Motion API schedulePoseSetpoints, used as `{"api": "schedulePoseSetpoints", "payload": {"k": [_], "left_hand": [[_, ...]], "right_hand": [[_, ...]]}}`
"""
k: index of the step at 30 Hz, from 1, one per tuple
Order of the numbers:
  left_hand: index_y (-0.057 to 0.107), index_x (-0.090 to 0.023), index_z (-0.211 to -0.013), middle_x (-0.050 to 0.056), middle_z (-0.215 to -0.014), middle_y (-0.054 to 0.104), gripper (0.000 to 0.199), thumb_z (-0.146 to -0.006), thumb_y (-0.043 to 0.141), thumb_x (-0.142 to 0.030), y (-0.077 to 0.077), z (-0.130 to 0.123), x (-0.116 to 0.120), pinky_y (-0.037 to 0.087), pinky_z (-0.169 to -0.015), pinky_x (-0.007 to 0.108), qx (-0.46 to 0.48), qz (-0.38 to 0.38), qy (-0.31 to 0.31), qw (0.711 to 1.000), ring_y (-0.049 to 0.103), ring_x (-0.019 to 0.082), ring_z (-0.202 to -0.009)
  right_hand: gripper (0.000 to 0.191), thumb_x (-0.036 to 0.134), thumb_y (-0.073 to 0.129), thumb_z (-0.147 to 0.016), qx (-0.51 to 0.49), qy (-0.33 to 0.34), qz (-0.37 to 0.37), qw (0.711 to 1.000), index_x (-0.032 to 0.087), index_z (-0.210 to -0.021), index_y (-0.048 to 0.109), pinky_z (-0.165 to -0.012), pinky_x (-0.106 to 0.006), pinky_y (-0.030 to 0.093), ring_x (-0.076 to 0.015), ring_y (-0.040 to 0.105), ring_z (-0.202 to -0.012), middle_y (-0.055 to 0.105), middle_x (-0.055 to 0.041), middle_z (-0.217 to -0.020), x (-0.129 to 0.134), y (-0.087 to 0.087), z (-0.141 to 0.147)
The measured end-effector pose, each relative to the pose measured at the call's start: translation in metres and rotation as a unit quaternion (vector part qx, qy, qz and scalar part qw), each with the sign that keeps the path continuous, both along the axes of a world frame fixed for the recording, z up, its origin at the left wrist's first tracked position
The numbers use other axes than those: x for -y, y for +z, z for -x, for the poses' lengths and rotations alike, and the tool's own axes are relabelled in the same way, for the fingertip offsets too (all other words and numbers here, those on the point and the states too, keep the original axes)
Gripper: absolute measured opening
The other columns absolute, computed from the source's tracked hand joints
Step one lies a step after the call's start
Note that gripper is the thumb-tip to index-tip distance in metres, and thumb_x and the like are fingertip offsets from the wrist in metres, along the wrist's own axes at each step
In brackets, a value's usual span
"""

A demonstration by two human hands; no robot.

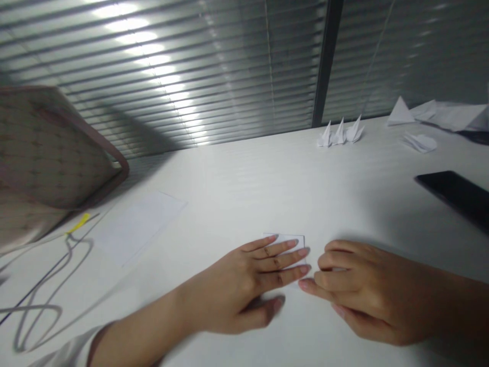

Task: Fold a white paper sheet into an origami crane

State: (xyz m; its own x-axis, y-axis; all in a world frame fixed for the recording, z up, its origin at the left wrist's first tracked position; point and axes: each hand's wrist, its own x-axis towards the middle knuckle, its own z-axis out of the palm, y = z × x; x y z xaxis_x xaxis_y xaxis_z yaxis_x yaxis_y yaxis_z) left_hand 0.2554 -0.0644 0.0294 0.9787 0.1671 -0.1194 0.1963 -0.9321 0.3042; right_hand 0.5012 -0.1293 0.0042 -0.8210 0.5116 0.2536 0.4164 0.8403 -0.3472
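Note:
My left hand (254,275) lies flat with its fingers spread over a small white sheet of paper (286,237), pressing it against the table. Only the paper's upper edge, its right edge and slivers between the fingers show. Beside it, my right hand (367,290) has most of its fingers curled in, with the index finger reaching out to the paper's lower right corner, close to the left fingertips. Nothing visible is held in that hand. Whether the index fingertip touches the paper, I cannot tell.
Three small folded-paper figures (339,133) stand at the table's back edge. Further right are more folded papers (443,114), a folded white piece (422,142) and a black phone (458,196). On the left are a flat sheet (141,224), grey cables (57,290) and a patterned bag (53,153).

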Motion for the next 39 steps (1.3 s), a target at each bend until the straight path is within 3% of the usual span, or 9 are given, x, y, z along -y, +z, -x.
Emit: {"api": "schedulePoseSetpoints", "payload": {"k": [6,8,12,15,19,25,32,39], "left_hand": [[0.028,-0.023,-0.146,0.001,-0.154,0.020,0.065,-0.086,0.054,-0.025,-0.002,0.000,0.000,0.013,-0.118,0.038,0.002,-0.015,0.003,1.000,0.013,0.020,-0.143],[0.031,-0.024,-0.145,0.000,-0.154,0.019,0.064,-0.086,0.055,-0.028,-0.003,0.001,0.000,0.013,-0.118,0.041,0.005,-0.023,0.005,1.000,0.010,0.023,-0.143],[0.034,-0.028,-0.144,0.001,-0.156,0.008,0.064,-0.084,0.059,-0.031,-0.003,0.003,-0.001,0.013,-0.117,0.047,0.012,-0.037,0.022,0.999,0.010,0.028,-0.143],[0.035,-0.032,-0.143,0.003,-0.157,0.003,0.064,-0.084,0.060,-0.031,-0.003,0.005,-0.002,0.014,-0.116,0.047,0.017,-0.043,0.029,0.998,0.012,0.030,-0.142],[0.035,-0.028,-0.143,0.006,-0.156,0.011,0.059,-0.088,0.057,-0.033,-0.007,0.007,-0.003,0.019,-0.116,0.046,0.048,-0.054,0.031,0.997,0.018,0.029,-0.142],[0.040,-0.019,-0.141,0.008,-0.148,0.038,0.053,-0.091,0.055,-0.033,-0.012,0.011,-0.007,0.027,-0.115,0.038,0.113,-0.044,0.062,0.991,0.032,0.021,-0.138],[0.044,-0.020,-0.139,0.005,-0.146,0.040,0.045,-0.094,0.046,-0.023,-0.006,0.009,-0.007,0.032,-0.113,0.038,0.114,0.014,0.085,0.990,0.036,0.021,-0.135],[0.043,-0.022,-0.139,0.004,-0.146,0.040,0.044,-0.094,0.046,-0.021,-0.005,0.009,-0.008,0.031,-0.113,0.037,0.112,0.024,0.089,0.989,0.035,0.020,-0.135]], "right_hand": [[0.032,0.011,0.047,-0.085,-0.016,-0.004,0.048,0.999,0.011,-0.115,0.058,-0.086,-0.034,0.039,-0.0196,0.052,-0.090,0.063,-0.0064,-0.092,-0.002,0.004,0.003],[0.035,0.010,0.045,-0.087,-0.067,-0.004,0.031,0.997,0.010,-0.120,0.055,-0.084,-0.035,0.041,-0.0193,0.053,-0.089,0.063,-0.0074,-0.091,-0.005,0.002,0.002],[0.033,0.008,0.044,-0.087,-0.192,-0.079,0.014,0.978,0.015,-0.115,0.061,-0.077,-0.033,0.046,-0.0173,0.056,-0.084,0.061,-0.0071,-0.088,-0.010,-0.005,0.001],[0.035,0.007,0.050,-0.084,-0.158,-0.119,-0.001,0.980,0.018,-0.115,0.061,-0.086,-0.035,0.046,-0.0181,0.058,-0.096,0.064,-0.0077,-0.101,-0.012,-0.010,0.003],[0.047,0.009,0.052,-0.084,-0.090,-0.145,-0.012,0.985,0.017,-0.130,0.051,-0.103,-0.034,0.039,-0.0179,0.050,-0.119,0.057,-0.0075,-0.130,-0.013,-0.015,0.006],[0.042,0.013,0.052,-0.086,-0.057,-0.158,-0.027,0.985,0.017,-0.127,0.054,-0.102,-0.034,0.041,-0.0172,0.053,-0.117,0.059,-0.0057,-0.127,-0.015,-0.014,0.005],[0.034,0.020,0.054,-0.088,-0.065,-0.161,-0.028,0.984,0.020,-0.122,0.059,-0.098,-0.036,0.043,-0.0186,0.056,-0.113,0.062,-0.0061,-0.123,-0.016,-0.013,0.004],[0.030,0.021,0.053,-0.090,-0.072,-0.159,-0.026,0.984,0.019,-0.119,0.061,-0.099,-0.035,0.043,-0.0178,0.056,-0.112,0.063,-0.0062,-0.121,-0.016,-0.012,0.004]]}}
